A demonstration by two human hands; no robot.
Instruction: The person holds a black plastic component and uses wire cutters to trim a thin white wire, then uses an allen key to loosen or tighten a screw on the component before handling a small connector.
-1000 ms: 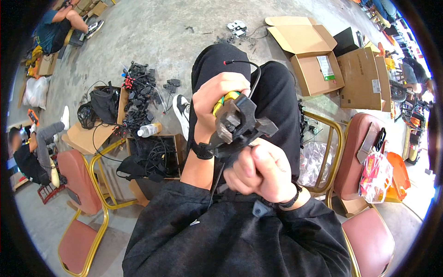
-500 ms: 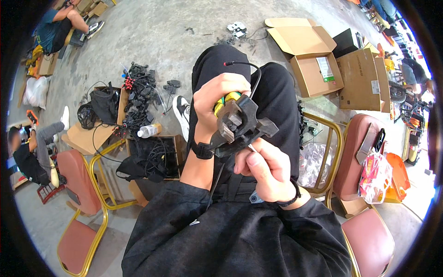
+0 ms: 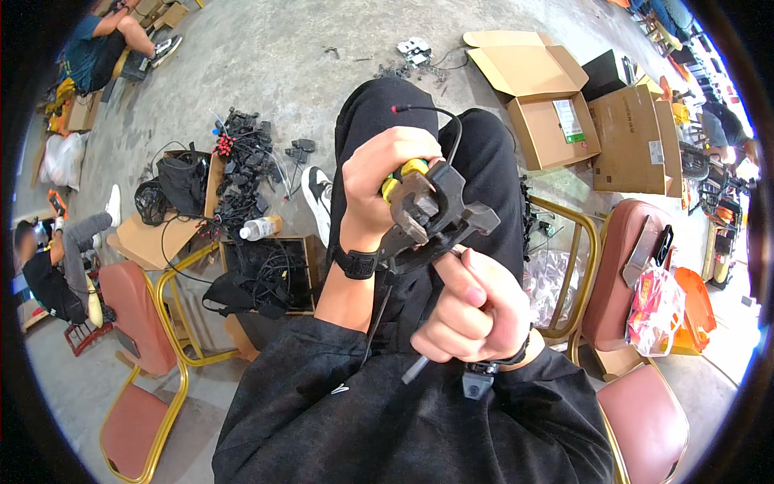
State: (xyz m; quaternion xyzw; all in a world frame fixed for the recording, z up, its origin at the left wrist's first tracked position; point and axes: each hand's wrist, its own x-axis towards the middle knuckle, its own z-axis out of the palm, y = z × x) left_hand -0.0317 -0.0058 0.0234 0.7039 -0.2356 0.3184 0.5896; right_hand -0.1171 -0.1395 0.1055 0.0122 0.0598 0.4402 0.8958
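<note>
Black crimping tool (image 3: 431,214) with yellow-green grips sits in my left hand (image 3: 379,189), fingers wrapped tight round the handles, held up over my lap. Right hand (image 3: 472,310) is curled just below it, thumb and forefinger pinching a thin black cable (image 3: 379,310) up at the jaws; the cable's other part loops over my knee. Risk as I judge it: thumb tip is touching the tool head, so a squeeze could nip skin, or the cable could slip out askew and be cut badly. Work is mid-air, no bench under it, so anything dropped falls to the grey concrete floor (image 3: 266,56). Around: open cardboard boxes (image 3: 536,97), a heap of black adapters (image 3: 242,161), a plastic bottle (image 3: 260,228), pink chairs with gold frames (image 3: 633,403), other people seated at upper left.
</note>
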